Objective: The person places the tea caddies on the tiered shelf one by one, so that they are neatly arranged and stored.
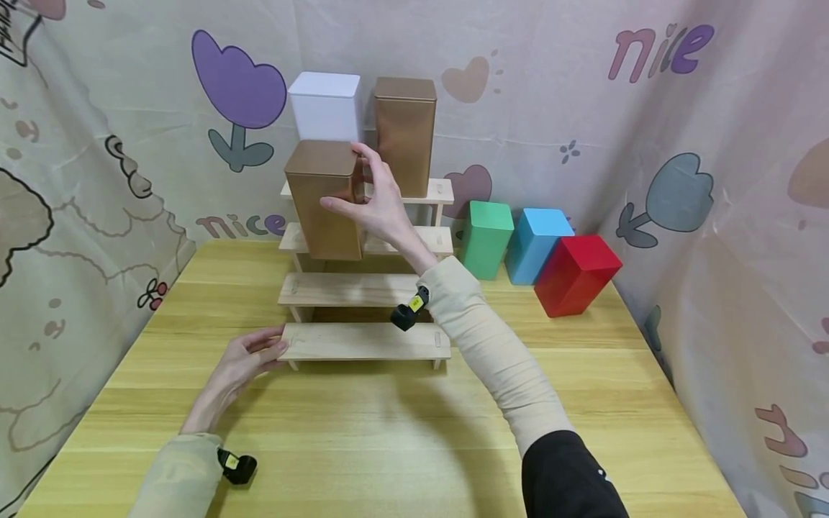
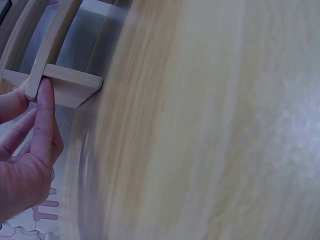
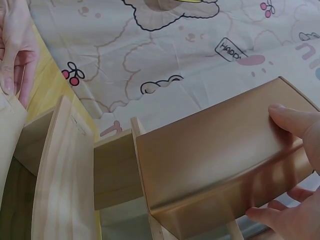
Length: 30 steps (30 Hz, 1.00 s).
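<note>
1. The right hand (image 1: 387,208) is spread wide, thumb and fingers apart, gripping the front brown box (image 1: 322,212) at its 9 o'clock.
2. The box is by the second step (image 1: 437,237) from the top; I cannot tell if they touch.
3. The left hand (image 1: 238,365) pinches the bottom step (image 1: 365,342) at its 9 o'clock end, thumb and finger close together.
4. A white box (image 1: 327,108) is at the held box's 12 o'clock.

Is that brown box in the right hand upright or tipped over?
Upright: the right hand holds the brown box with its flat top up and long sides running downward.
</note>
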### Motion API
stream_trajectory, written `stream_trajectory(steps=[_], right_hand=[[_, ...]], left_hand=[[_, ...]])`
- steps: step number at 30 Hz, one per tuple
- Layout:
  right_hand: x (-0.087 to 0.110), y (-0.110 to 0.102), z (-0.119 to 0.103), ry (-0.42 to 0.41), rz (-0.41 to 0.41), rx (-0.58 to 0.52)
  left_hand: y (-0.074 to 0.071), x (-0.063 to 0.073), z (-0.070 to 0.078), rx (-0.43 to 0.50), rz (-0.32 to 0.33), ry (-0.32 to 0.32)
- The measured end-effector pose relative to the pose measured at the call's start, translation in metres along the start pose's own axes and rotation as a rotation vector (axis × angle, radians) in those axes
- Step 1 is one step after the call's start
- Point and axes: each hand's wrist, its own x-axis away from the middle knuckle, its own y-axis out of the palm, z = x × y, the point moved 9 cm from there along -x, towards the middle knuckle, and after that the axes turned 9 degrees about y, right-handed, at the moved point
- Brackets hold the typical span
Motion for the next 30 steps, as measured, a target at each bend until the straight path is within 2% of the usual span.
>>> stream_trajectory(steps=[10,17,30], right_hand=[[-0.0028,0.0013,0.0022,0.011,0.009,0.021],[-0.0046,0.0034,0.0030,0.022,0.008,0.027],[-0.0039,0.0025,0.0017,0.013,0.005,0.051]], left_hand=[[0.0001,0.0007,0.0006,-0.033,-0.005,0.002],[-0.0007,0.0008,-0.0013,-0.016,0.008,-0.013],[0.0000,-0.0008,0.0008,-0.004,0.002,0.011]])
